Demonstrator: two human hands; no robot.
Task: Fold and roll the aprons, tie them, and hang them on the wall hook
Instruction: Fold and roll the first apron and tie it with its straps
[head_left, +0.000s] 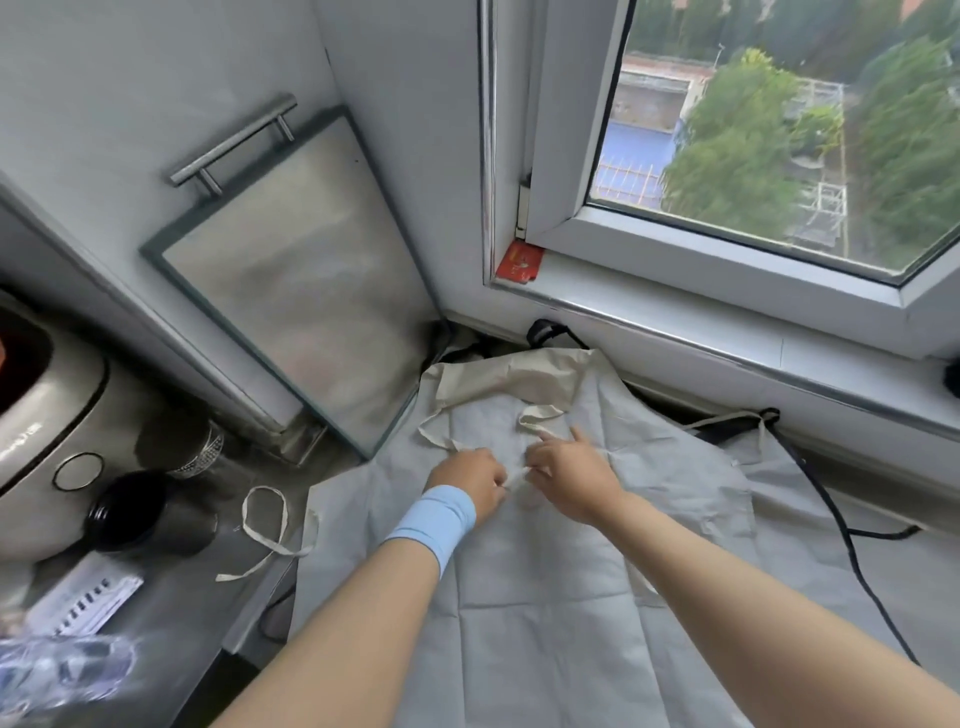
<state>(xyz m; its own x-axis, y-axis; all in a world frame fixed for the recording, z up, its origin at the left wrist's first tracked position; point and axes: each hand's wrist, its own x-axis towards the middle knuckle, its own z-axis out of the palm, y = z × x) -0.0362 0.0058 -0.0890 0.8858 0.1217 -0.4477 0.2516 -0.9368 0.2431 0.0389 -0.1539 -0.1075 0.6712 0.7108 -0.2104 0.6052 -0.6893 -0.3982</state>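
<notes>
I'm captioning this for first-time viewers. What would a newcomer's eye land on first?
The left hand and right hand meet mid-frame, pinching a cream strap on the pale apron, which is spread flat. Next come the blue wristband on the left wrist and the window at upper right, with green trees outside.

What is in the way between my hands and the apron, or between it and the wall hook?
Nothing visible stands between them: the left hand and right hand pinch the cream strap lying on the spread pale apron. No wall hook is in view, so that path cannot be judged.
</notes>
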